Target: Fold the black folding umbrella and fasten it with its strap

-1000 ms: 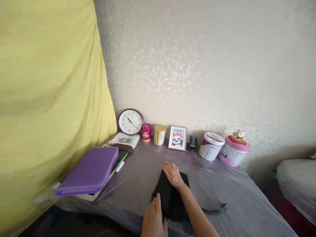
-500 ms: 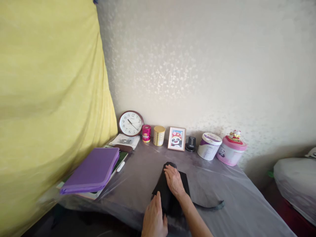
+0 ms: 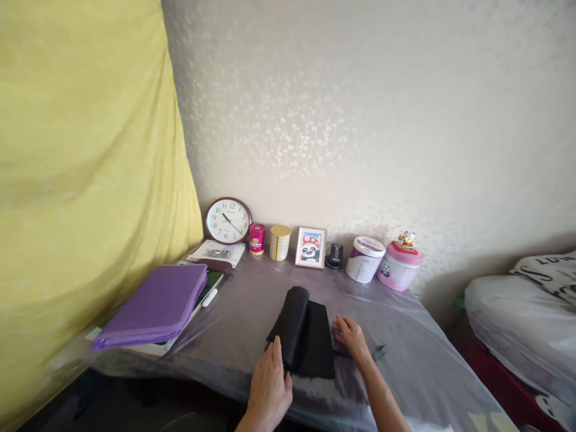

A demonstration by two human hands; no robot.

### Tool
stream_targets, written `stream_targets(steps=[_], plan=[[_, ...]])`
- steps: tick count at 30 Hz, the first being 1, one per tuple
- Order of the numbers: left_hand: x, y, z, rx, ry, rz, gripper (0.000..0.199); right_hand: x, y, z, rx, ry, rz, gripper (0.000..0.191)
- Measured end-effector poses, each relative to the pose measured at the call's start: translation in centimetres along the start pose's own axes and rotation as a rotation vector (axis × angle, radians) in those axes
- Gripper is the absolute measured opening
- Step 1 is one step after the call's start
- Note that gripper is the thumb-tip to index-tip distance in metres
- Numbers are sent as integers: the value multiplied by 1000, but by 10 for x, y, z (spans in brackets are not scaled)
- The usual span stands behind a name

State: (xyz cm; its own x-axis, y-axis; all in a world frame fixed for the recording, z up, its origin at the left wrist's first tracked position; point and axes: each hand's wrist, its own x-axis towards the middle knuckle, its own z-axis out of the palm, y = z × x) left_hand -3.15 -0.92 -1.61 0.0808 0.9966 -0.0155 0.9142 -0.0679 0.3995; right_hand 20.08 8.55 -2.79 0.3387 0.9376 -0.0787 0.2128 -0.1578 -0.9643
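Observation:
A black rolled bundle [image 3: 294,321] lies lengthwise near the table's front edge, with a flat black flap [image 3: 317,342] spread to its right. My left hand [image 3: 271,381] is closed around the near left end of the roll, its fingers pressed together. To the right of the flap, my right hand [image 3: 350,336] is low over the table with its fingers curled together; what they hold, if anything, is too small to make out. A dark strap end [image 3: 379,353] shows just beyond my right wrist.
On the table [image 3: 243,312], a purple folder [image 3: 155,303] and white marker [image 3: 209,297] lie left. Along the wall stand a clock [image 3: 228,221], pink tin [image 3: 257,239], yellow tin [image 3: 279,243], picture frame [image 3: 310,247], black stapler-like object [image 3: 334,256], white tub [image 3: 365,260] and pink tub [image 3: 400,266].
My right hand has come off the black bundle and moved right, beside the flap. The roll is now uncovered, and less of the strap shows. The view has shifted slightly right.

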Motion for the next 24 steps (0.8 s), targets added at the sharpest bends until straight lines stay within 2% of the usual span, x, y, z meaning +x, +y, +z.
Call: stream_targets(steps=[3, 6, 10, 14, 24], plan=[[0, 0, -2, 3, -8, -1, 67, -14, -2, 6, -36, -51, 24, 35], [0, 1, -3, -2, -10, -1, 67, -24, -7, 12, -168, -94, -60, 40], [-1, 3, -5, -6, -9, -11, 67, -31, -14, 15, -299, -69, -153, 45], [-1, 4, -6, -19, -23, -11, 68, -34, -18, 17, -319, -83, -166, 47], [-1, 2, -5, -13, -9, -2, 66, -27, -11, 25, -363, -27, -232, 42]])
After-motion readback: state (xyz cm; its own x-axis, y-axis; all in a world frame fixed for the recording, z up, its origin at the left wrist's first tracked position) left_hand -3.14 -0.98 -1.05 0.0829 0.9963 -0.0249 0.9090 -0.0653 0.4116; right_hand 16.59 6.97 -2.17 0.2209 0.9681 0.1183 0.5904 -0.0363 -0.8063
